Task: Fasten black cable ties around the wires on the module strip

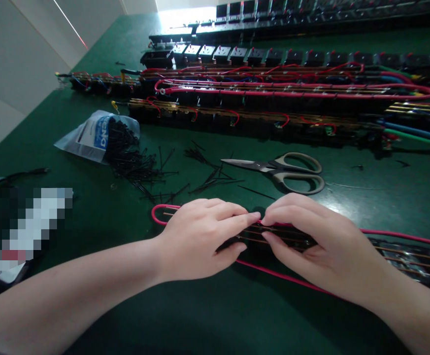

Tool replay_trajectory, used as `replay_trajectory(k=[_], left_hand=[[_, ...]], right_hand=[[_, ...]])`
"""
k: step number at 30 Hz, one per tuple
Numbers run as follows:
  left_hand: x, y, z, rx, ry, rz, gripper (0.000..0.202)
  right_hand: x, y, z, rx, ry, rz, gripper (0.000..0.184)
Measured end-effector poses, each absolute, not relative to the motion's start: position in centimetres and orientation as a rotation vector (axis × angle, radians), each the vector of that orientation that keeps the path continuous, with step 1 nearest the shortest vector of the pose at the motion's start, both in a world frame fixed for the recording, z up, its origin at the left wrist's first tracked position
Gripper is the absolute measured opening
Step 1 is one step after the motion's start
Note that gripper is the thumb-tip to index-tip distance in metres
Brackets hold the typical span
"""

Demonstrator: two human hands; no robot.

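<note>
There are two hands [200, 236] [333, 236], one pair of scissors [270, 166], one plastic bag [87, 137] and many black cable ties [124, 145]

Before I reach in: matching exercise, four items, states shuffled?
1. scissors
2. plastic bag
3. near cable
4. left hand

A. red, looped at its left end
B. back facing up, over the near strip
C. black ties spilling from it
D. grey-handled, tip pointing left

Pairs: 1-D, 2-C, 3-A, 4-B
</note>
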State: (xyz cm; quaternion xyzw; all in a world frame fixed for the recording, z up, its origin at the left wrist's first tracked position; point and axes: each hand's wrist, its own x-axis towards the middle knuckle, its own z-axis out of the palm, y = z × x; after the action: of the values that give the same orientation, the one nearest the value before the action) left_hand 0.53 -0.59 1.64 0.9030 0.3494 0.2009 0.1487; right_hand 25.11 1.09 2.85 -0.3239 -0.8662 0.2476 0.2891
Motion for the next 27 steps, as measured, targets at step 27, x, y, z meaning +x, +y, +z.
replay_trajectory(k=[27], left_hand=[[0.7, -0.5, 2.1, 2.467, 1.034, 0.573, 0.034]], right_hand=[[24.9, 0.7, 1.8, -0.878, -2.417, 0.164, 0.01]])
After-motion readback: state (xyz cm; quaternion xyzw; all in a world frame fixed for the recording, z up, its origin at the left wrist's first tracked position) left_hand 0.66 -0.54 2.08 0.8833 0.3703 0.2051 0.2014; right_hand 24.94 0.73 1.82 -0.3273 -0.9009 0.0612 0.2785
